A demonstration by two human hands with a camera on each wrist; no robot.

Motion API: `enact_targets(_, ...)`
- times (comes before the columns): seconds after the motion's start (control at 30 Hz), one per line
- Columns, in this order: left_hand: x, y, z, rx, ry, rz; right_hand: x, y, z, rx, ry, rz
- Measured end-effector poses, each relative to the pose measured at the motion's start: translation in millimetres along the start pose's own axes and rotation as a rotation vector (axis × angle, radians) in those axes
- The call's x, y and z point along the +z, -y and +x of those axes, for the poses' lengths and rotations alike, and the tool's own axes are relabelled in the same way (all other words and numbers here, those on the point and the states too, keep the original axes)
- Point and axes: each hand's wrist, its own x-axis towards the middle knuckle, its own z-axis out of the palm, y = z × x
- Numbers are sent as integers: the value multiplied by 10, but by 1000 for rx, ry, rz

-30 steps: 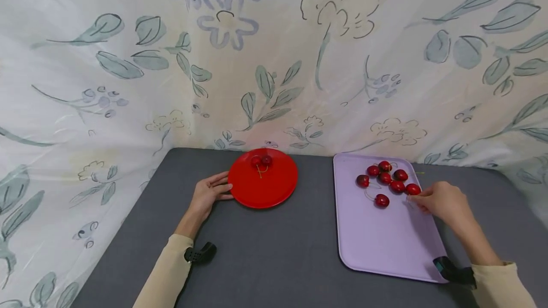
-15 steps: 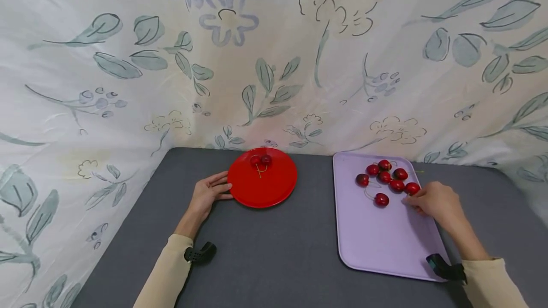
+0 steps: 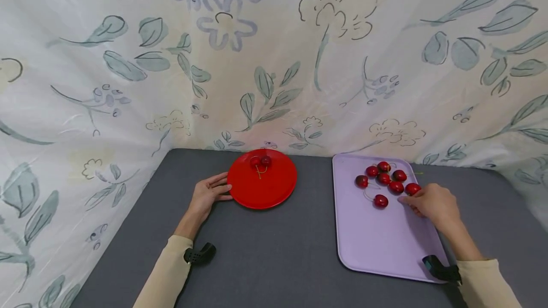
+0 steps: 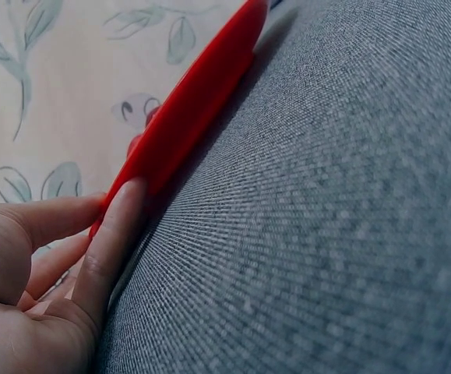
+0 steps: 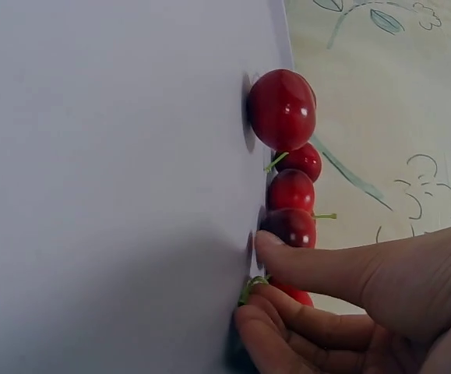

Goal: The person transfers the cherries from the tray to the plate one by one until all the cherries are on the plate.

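Note:
My left hand [image 3: 208, 193] holds the left rim of a red plate [image 3: 257, 196], with fingers on either side of the edge in the left wrist view. Two cherries [image 3: 260, 160] with thin stems lie on the plate's far part. On a lilac tray [image 3: 376, 241] to the right lie several dark red cherries [image 3: 384, 178]. My right hand [image 3: 434, 206] is over the tray's right edge, beside the rightmost cherry [image 3: 413, 189]. In the right wrist view a green stem [image 5: 248, 288] lies at the index fingertip, and the thumb [image 5: 303, 265] stands slightly apart from it.
Plate and tray stand on a dark grey tabletop [image 3: 282, 260], near its back edge. A flower-patterned cloth [image 3: 274, 61] hangs behind and along the left side. One cherry [image 3: 380, 201] lies nearest the front of the group. Each wrist wears a black device [image 3: 201, 253].
My right hand has shifted slightly left over the tray, its fingertips moving past the rightmost cherry. My left hand, the plate and the cherries stay in place.

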Motion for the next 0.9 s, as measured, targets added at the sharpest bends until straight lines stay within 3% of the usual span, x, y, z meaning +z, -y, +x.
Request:
enact_targets(0.3,6,26,-8,7,-11,-1,-17,13,36,1,73,31)
enact_targets(0.57,13,23,-6,4,-14,3,-70,-6,-22,2,44,25)
enact_targets(0.67,9,27,-8,2,-22,1,-134,-5,-51,2,6,35)
enact_targets(0.9,-1,39,3,3,-26,3,-179,121,-112,-43,-174,84)
